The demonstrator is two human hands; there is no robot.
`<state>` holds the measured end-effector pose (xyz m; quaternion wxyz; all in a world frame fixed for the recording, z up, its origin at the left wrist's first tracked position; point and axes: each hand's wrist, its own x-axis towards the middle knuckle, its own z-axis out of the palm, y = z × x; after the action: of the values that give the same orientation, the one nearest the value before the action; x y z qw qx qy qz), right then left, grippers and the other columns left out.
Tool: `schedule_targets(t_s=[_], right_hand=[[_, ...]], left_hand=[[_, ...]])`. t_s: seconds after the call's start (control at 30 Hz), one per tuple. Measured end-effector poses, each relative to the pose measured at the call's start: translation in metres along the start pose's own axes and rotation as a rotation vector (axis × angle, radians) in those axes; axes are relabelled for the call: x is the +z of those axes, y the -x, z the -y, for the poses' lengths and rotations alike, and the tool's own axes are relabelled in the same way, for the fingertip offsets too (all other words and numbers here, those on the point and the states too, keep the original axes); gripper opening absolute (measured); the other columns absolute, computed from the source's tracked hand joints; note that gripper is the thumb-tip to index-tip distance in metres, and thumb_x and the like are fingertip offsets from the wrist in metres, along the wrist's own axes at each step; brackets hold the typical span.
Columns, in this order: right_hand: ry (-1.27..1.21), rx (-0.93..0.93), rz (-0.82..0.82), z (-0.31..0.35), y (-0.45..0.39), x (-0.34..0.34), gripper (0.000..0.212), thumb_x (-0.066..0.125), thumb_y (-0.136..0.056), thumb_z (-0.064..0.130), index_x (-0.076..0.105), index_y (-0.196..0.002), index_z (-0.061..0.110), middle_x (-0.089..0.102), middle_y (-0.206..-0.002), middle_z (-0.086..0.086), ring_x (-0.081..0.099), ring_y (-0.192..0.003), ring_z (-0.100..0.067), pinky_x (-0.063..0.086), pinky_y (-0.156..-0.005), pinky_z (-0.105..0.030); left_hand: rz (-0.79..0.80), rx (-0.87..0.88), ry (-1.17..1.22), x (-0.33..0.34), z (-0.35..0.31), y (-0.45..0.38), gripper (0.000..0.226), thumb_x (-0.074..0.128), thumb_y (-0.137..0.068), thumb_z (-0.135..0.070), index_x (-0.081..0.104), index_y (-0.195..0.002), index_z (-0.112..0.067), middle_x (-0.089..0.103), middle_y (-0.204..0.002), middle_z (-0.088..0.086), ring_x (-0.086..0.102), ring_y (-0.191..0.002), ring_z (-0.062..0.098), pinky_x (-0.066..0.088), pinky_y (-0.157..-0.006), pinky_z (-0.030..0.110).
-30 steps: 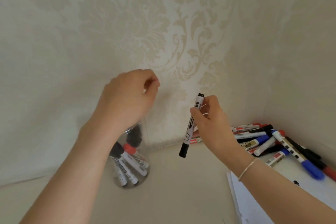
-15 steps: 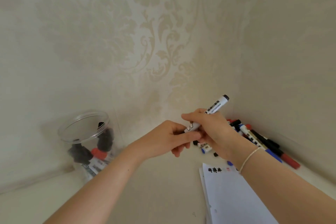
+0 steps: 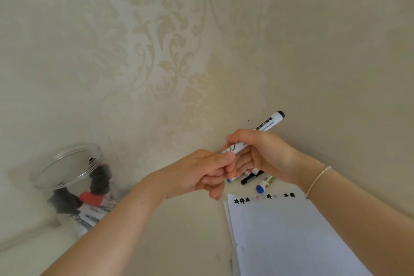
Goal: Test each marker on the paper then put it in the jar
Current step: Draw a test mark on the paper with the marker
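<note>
Right hand [image 3: 264,154] gripping marker [image 3: 266,129], left hand [image 3: 201,172] pinching its cap end, above paper [image 3: 286,237] edge.

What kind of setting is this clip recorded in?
Probably a home room: a pale table set against damask-patterned wallpaper, holding paper, loose markers and a clear jar.
</note>
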<state>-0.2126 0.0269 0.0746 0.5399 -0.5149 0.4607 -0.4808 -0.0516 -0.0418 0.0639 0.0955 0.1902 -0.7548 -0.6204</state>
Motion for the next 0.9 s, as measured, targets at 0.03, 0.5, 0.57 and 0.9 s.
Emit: schedule_targets(t_s=[0.03, 0.5, 0.57, 0.9], right_hand=[[0.002, -0.008, 0.005, 0.000, 0.001, -0.002, 0.036, 0.046, -0.093, 0.019, 0.067, -0.071, 0.000, 0.067, -0.067, -0.018, 0.067, -0.060, -0.027, 0.054, -0.061, -0.029], [-0.063, 0.024, -0.703, -0.042, 0.013, -0.065, 0.023, 0.062, -0.089, 0.021, 0.067, -0.087, -0.001, 0.067, -0.073, -0.015, 0.058, -0.050, -0.021, 0.054, -0.052, -0.030], [-0.111, 0.036, -0.713, -0.050, 0.020, -0.075, 0.022, 0.066, -0.087, 0.020, 0.066, -0.089, -0.002, 0.066, -0.080, -0.017, 0.060, -0.056, -0.020, 0.058, -0.057, -0.029], [0.060, 0.087, -0.984, -0.099, 0.038, -0.094, 0.027, 0.058, -0.079, -0.002, 0.049, -0.056, 0.007, 0.050, -0.036, 0.000, 0.040, -0.029, -0.011, 0.033, -0.036, -0.017]], left_hand=[[0.031, -0.018, 0.041, 0.001, 0.001, -0.003, 0.051, 0.043, -0.096, -0.042, 0.058, -0.050, -0.027, 0.026, -0.044, -0.008, 0.042, -0.043, 0.012, 0.047, -0.064, 0.029], [-0.266, -0.063, -0.277, 0.007, 0.045, -0.036, 0.030, 0.060, -0.090, -0.034, 0.056, -0.070, -0.013, 0.059, -0.060, -0.007, 0.061, -0.059, 0.012, 0.053, -0.065, 0.026], [-0.306, 0.015, -0.463, 0.024, 0.056, -0.051, 0.025, 0.063, -0.089, -0.038, 0.066, -0.074, -0.018, 0.065, -0.067, -0.006, 0.061, -0.061, 0.009, 0.051, -0.065, 0.032], [-0.028, 0.535, -1.211, 0.076, 0.092, -0.089, 0.038, 0.041, -0.096, -0.048, 0.064, -0.120, -0.030, 0.055, -0.134, -0.018, 0.064, -0.096, 0.001, 0.052, -0.062, 0.026]])
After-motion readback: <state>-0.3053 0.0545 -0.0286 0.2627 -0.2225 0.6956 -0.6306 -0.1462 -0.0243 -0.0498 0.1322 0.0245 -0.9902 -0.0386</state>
